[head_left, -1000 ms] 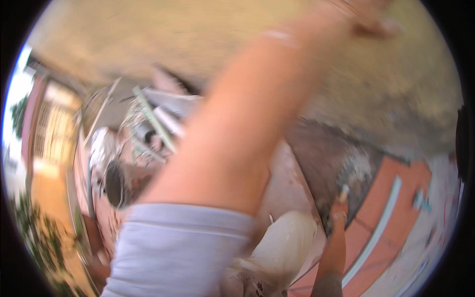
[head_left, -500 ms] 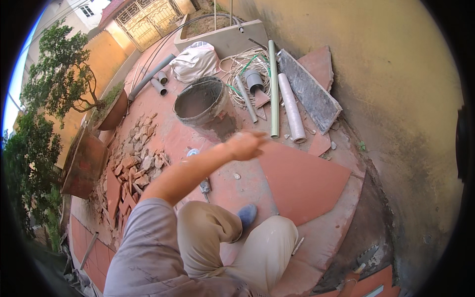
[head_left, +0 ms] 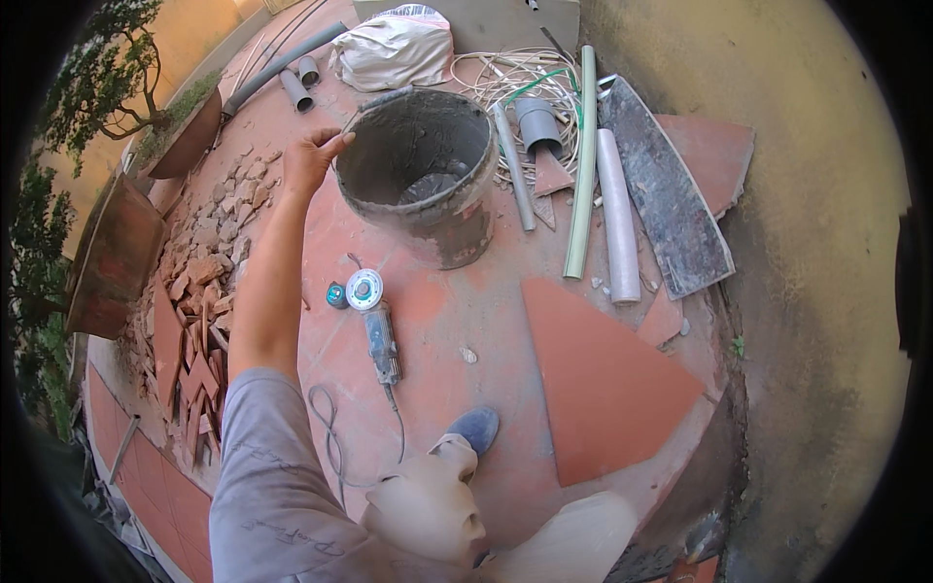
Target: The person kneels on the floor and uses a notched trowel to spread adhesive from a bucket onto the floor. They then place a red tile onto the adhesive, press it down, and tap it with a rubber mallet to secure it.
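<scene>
My left hand (head_left: 318,151) is closed on the upper left rim or handle of a large mortar-crusted bucket (head_left: 443,231), which has grey material inside. An angle grinder (head_left: 380,340) lies on the red floor below the bucket, its cord looping toward my knees. A large red tile piece (head_left: 606,394) lies right of my foot (head_left: 474,428). Low at the right, past my knee, is what looks like a trowel (head_left: 704,536); whether my right hand is on it I cannot make out.
Broken tile rubble (head_left: 209,282) is heaped at the left beside planters (head_left: 117,255). Grey pipes (head_left: 297,92), a white sack (head_left: 389,53), coiled cables (head_left: 476,70), long tubes (head_left: 582,165) and a stone slab (head_left: 666,194) lie behind the bucket. A stained yellow wall (head_left: 816,243) borders the right.
My left arm has swung from high across the view down and leftward to the bucket, and that hand has taken hold of it. The view has shifted, bringing the bucket and grinder nearer.
</scene>
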`<state>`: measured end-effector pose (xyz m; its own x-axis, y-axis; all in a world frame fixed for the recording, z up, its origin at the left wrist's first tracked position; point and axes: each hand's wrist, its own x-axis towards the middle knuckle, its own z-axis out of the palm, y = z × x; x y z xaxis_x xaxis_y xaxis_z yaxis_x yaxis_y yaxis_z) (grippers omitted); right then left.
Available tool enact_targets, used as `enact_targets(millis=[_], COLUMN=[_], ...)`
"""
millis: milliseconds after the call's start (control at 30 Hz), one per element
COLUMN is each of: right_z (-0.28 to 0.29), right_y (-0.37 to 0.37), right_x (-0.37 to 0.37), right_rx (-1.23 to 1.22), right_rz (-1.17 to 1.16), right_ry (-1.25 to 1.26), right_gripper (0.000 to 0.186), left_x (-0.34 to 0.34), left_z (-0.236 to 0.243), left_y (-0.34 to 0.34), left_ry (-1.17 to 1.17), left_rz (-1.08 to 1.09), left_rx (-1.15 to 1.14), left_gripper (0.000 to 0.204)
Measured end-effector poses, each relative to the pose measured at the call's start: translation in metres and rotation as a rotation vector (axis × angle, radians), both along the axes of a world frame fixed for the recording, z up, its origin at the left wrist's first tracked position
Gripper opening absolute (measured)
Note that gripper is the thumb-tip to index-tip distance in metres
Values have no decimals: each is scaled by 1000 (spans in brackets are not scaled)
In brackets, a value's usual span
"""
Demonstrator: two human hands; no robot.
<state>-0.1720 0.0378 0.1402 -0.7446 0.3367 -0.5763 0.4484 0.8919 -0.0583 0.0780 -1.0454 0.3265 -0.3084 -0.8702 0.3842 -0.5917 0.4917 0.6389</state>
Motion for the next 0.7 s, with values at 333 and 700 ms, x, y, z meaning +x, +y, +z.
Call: enact_targets(millis=[333, 700], right_z=[24, 110], right_y=[-18, -211], right_x=[5, -28], right_rx=[235, -371], right_rz=[141, 478], right_ry=[-165, 462], right_gripper=[55, 43], left_x=[-7, -8], left_z=[-59, -39], left_y=[-86, -45], left_ry=[161, 258], left_rz=[96, -129], left_rx=[820, 945], left_gripper=[92, 70])
